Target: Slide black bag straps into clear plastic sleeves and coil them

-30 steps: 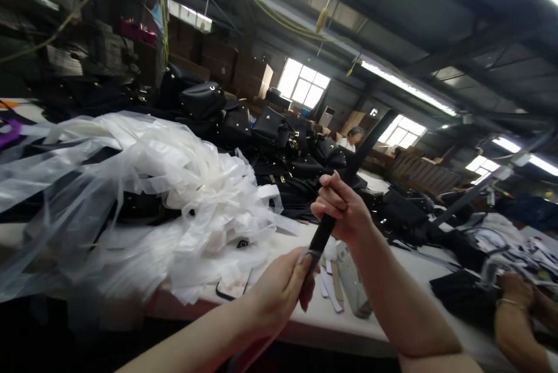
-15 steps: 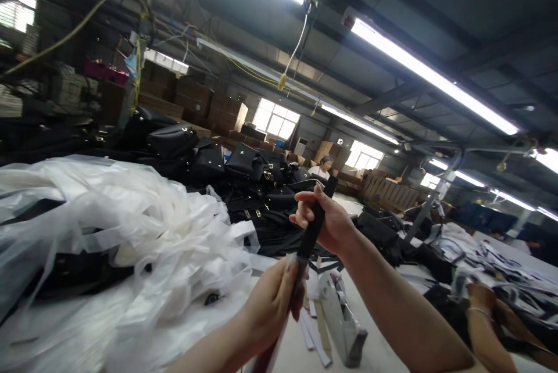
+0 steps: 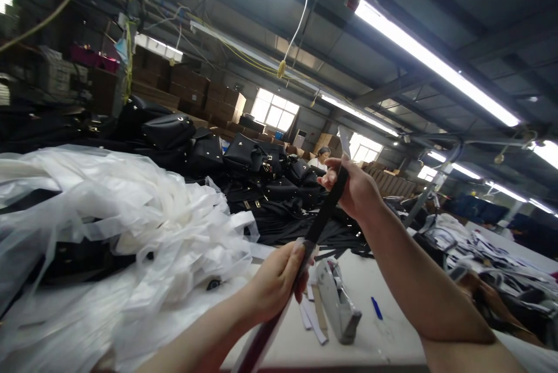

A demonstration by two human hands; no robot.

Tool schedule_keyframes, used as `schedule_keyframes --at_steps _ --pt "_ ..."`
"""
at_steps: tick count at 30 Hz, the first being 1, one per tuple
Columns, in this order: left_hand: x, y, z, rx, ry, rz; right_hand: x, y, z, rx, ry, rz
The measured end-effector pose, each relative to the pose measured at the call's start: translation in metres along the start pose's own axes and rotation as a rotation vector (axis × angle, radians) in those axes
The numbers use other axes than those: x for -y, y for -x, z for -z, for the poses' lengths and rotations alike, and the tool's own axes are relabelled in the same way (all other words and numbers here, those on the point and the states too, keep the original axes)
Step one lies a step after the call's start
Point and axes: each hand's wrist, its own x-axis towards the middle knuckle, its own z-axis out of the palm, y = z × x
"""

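A long black strap (image 3: 325, 216) runs diagonally up between my two hands. Its lower length lies inside a clear plastic sleeve (image 3: 261, 338). My left hand (image 3: 276, 280) is wrapped around strap and sleeve near the sleeve's mouth. Higher up, my right hand (image 3: 357, 190) grips the strap near its upper end, thumb pointing up and the other fingers loosely curled. A pale, thin strip (image 3: 344, 140) sticks up above the right thumb; what it is I cannot make out. Below the hands a grey tape dispenser (image 3: 337, 303) stands on the white table (image 3: 379, 344).
On the left spreads a big heap of white plastic sleeves (image 3: 152, 228). Black bags (image 3: 248, 155) are piled behind it. Paper strips (image 3: 311, 321) and a blue pen (image 3: 376, 308) lie by the dispenser. Another person's hands (image 3: 483, 297) work at the right among white-edged straps (image 3: 488, 257).
My right hand has moved up and to the right, and more black strap shows above the sleeve. The pale strip now shows above it. The blue pen has come into sight.
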Motion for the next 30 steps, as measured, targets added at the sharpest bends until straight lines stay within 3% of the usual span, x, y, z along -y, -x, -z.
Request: schedule_keyframes --at_steps 5,12,18,22,27,30 --pt "-0.011 -0.007 -0.001 0.002 0.032 -0.011 0.0 0.005 0.001 0.123 0.119 0.07" --pt "-0.032 -0.02 -0.002 -0.028 0.023 -0.099 0.007 0.018 -0.008 0.216 0.178 0.035" --pt "-0.014 -0.013 -0.004 0.023 0.146 0.023 0.031 0.012 0.007 -0.019 0.177 0.147" --pt "-0.004 -0.008 0.001 0.09 0.23 0.098 0.03 0.013 0.019 -0.158 0.299 0.116" --pt "-0.011 -0.009 0.003 0.109 0.25 0.103 0.023 0.021 0.029 -0.245 0.378 0.076" --pt "-0.024 -0.018 0.0 0.128 0.251 0.076 0.038 0.02 0.028 -0.248 0.338 0.088"
